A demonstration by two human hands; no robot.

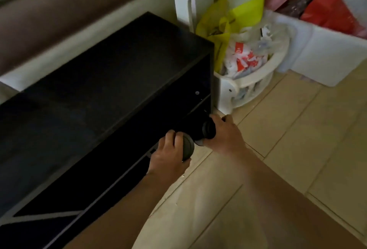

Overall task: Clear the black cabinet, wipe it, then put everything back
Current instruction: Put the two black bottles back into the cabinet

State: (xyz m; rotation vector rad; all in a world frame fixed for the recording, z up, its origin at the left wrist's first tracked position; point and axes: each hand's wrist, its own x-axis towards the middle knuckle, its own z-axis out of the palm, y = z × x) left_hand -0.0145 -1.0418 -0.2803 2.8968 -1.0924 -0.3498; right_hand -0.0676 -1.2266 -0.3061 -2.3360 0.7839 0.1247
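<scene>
The black cabinet (111, 66) is low and long, running from the lower left to the upper middle, and its top is bare. At its open front, near the right end, my left hand (168, 155) grips a dark grey round object (187, 147). Just to the right, my right hand (224, 133) holds a black cylindrical object (208, 129) at the mouth of the shelf. The inside of the shelves is too dark to make out.
A white basket (256, 88) stuffed with plastic bags stands right of the cabinet, with a yellow bag (234, 16) behind it. A white box (325, 56) with red contents sits at the far right. Beige floor tiles (297, 129) spread to the right. A brown-and-cream ledge (59, 36) runs behind the cabinet.
</scene>
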